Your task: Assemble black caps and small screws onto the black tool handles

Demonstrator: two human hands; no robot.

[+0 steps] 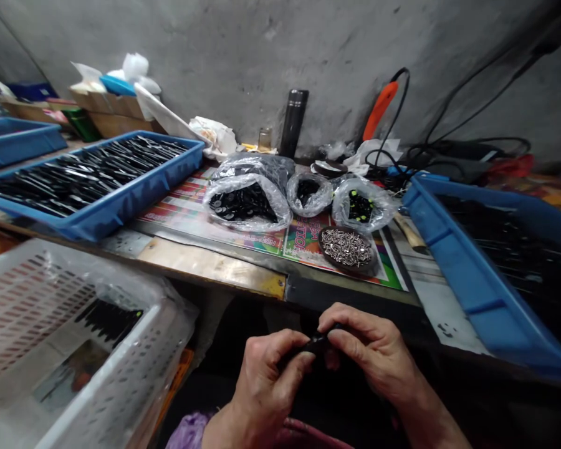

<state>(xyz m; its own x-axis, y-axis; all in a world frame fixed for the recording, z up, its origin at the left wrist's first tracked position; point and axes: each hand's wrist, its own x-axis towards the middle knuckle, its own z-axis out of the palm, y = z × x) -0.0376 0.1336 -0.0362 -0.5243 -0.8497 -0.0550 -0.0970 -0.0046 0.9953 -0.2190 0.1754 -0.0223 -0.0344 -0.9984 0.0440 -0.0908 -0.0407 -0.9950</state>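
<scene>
Between my two hands, just below the bench edge, is a small black part [316, 343] whose kind I cannot make out. My left hand [273, 368] pinches one end of it between thumb and forefinger. Thumb and fingers of my right hand [371, 346] close on its other end. Past the hands, on the bench, a dark dish [327, 252] holds many small silver screws or rivets. Behind it stand a bag of black and yellow-green pieces [361, 206], a small bag of black pieces [307, 192] and a larger bag of black discs [243, 202].
A blue tray [161, 190] of long black parts lies left; another blue tray [467, 268] of dark parts stands right. A white basket [135, 362] with black pieces is at lower left. A dark flask [293, 123] and an orange-handled tool [379, 111] with cord stand by the wall.
</scene>
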